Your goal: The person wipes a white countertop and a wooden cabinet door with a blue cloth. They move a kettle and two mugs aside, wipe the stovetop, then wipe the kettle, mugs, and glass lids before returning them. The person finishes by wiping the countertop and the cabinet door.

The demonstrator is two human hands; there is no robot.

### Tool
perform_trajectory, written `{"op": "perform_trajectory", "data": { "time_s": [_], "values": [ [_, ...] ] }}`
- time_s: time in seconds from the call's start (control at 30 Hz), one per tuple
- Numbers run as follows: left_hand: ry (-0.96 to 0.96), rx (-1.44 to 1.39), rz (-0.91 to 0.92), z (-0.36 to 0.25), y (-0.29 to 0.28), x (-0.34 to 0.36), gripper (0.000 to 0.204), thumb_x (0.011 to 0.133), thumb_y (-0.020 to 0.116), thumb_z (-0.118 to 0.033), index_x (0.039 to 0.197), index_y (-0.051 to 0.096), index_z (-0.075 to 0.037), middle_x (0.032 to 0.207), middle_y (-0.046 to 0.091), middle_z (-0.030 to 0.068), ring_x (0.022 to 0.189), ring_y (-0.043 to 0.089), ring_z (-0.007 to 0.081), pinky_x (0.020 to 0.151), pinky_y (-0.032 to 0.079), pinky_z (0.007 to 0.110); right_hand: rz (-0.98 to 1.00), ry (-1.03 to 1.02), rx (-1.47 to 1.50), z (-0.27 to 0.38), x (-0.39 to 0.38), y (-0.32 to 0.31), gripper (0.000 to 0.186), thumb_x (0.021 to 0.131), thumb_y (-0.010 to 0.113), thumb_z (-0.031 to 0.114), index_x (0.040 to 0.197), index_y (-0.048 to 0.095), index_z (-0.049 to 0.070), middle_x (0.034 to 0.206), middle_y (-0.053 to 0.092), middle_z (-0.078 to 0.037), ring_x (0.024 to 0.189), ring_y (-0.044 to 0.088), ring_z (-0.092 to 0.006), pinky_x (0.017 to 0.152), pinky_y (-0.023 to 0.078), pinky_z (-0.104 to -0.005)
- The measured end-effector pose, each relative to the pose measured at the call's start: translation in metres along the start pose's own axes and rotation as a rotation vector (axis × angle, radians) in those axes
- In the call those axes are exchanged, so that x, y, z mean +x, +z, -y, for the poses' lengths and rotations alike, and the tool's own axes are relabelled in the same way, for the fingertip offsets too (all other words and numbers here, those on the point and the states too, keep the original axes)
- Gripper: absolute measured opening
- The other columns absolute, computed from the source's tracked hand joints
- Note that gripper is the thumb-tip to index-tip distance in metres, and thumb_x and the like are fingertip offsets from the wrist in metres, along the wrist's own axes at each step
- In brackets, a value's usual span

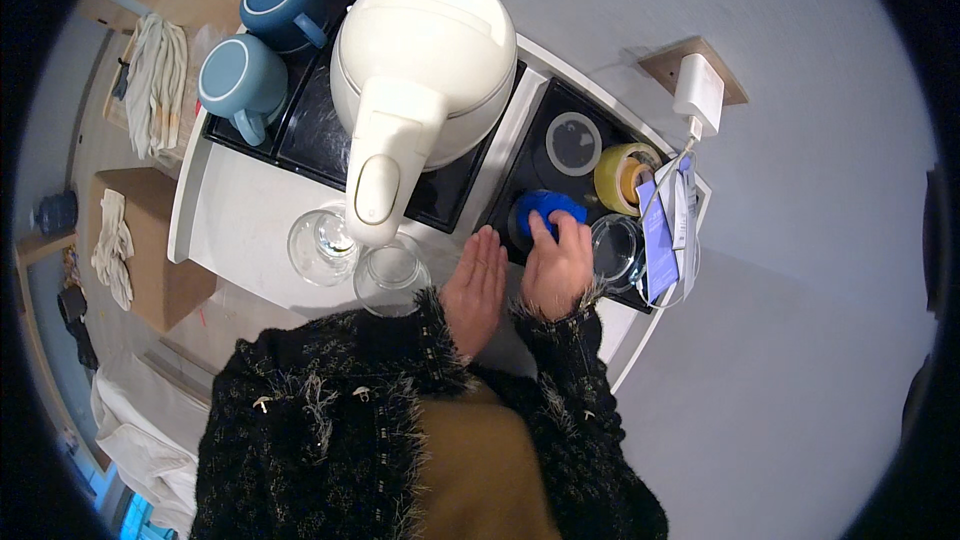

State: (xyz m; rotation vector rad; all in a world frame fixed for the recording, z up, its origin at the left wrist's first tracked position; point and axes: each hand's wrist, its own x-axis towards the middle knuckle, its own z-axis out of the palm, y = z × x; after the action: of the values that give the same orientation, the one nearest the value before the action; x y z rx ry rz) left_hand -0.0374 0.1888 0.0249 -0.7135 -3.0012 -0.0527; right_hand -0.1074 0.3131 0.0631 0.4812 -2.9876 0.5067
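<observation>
My right hand (558, 265) reaches over the black tray (520, 155) with its fingertips bent onto a small, round, bright blue object (549, 203). The fingers partly cover that object, so its exact kind does not show. To the left, my left hand (474, 285) is held straight, fingers stretched out and lying side by side, with nothing in it. Its fingertips come up to the tray's near edge. Beside my right hand sit a round clear glass dish (617, 246) and a yellow roll of tape (607, 180).
A large white kettle (425, 35) stands at the back, its handle toward me. Two upturned blue mugs (242, 80) are left of it. Two clear glasses (322, 245) stand in front. Purple-and-white packets (662, 230) and a cable lie right, below a white plug adapter (699, 95).
</observation>
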Motion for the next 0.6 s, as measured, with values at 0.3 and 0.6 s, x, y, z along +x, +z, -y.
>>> {"op": "perform_trajectory", "data": {
  "time_s": [0.3, 0.6],
  "values": [
    [0.070, 0.147, 0.018, 0.005, 0.002, -0.001, 0.051, 0.080, 0.048, -0.012, 0.122, 0.047, 0.016, 0.132, 0.046, 0.0315, 0.130, 0.039, 0.0406, 0.112, 0.026, 0.049, -0.116, 0.095, -0.167, -0.011, 0.002, 0.010, 0.039, 0.068, 0.056, -0.005, 0.106, 0.063, -0.005, 0.101, 0.057, -0.017, 0.088, 0.054, -0.0350, 0.079, 0.046, -0.0410],
    [0.014, 0.031, 0.002, 0.000, -0.008, 0.002, 0.050, 0.081, 0.047, -0.013, 0.123, 0.048, 0.015, 0.131, 0.046, 0.0311, 0.130, 0.039, 0.0408, 0.112, 0.027, 0.049, -0.193, 0.090, -0.146, -0.007, -0.019, 0.017, 0.034, 0.071, 0.054, -0.006, 0.104, 0.061, -0.008, 0.102, 0.057, -0.021, 0.088, 0.055, -0.0369, 0.078, 0.047, -0.0425]
  ]
}}
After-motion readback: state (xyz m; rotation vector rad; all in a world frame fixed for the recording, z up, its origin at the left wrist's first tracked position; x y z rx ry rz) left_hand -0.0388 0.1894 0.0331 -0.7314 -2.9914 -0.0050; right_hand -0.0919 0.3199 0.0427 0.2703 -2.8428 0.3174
